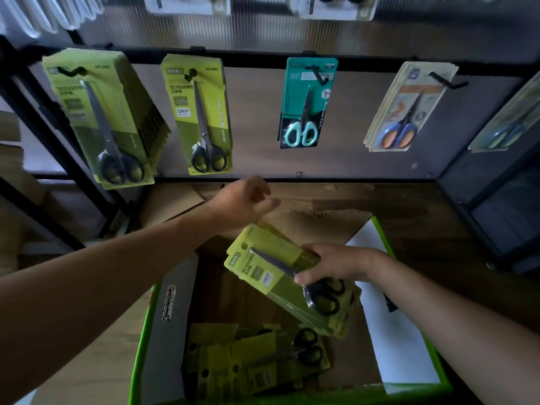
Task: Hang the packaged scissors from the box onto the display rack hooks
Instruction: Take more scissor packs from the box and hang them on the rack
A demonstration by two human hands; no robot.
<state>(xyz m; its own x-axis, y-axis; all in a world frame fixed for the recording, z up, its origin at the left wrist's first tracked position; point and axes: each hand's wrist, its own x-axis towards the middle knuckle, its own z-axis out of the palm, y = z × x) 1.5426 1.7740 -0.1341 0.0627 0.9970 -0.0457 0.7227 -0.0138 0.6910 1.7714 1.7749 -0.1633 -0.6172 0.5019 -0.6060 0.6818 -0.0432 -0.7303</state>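
Hands: gripping packaged scissors stack in right hand, hovering left hand relaxed, empty; leaving loose packs in box at six o'clock.

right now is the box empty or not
Not empty: several yellow-green scissor packs lie on the box floor, below the stack the right hand holds.

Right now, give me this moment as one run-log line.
right hand: grips stack of yellow scissor packs above box | left hand: empty, loosely curled, near stack top | box: loose packs inside
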